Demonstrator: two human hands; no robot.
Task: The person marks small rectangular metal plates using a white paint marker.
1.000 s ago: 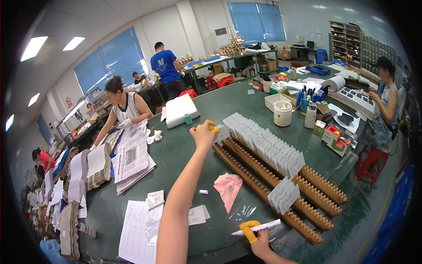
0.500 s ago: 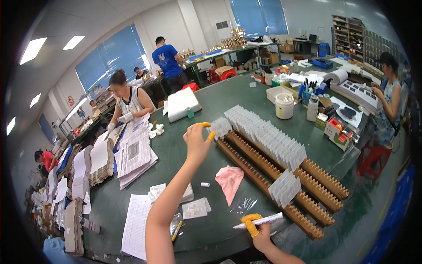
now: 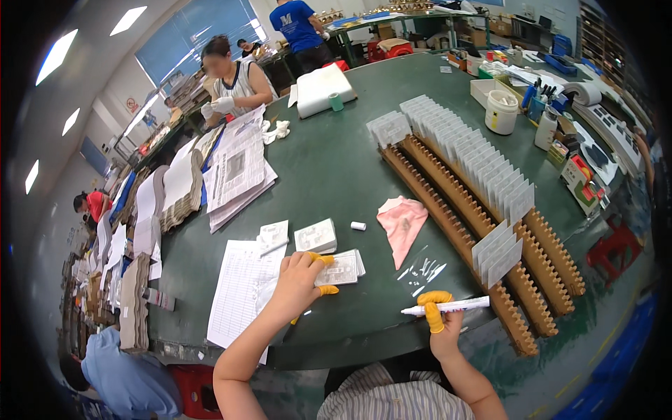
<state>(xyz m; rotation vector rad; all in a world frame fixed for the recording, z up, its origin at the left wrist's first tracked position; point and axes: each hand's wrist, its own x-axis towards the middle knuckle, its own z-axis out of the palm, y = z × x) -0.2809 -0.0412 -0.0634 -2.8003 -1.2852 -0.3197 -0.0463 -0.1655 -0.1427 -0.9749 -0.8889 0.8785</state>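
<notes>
My left hand, with yellow finger cots, is at the left edge of a small stack of flat grey rectangular plates. Its thumb and index finger are apart at the plate's corners. In my right hand, also in yellow finger cots, is a white paint marker, tip pointing left. White strokes mark the table near that tip. Beside the left hand lie another plate stack and a plate on a printed sheet. A small white cap lies beyond them.
Notched wooden racks hold rows of upright translucent plates on the right. A pink cloth lies before them. A white tub stands farther back. Newspapers and a co-worker in white gloves are at the left.
My left hand has left the rack's far end, where a few plates now stand, and come back to the plate stack. My right hand still holds the marker. The view has tilted down.
</notes>
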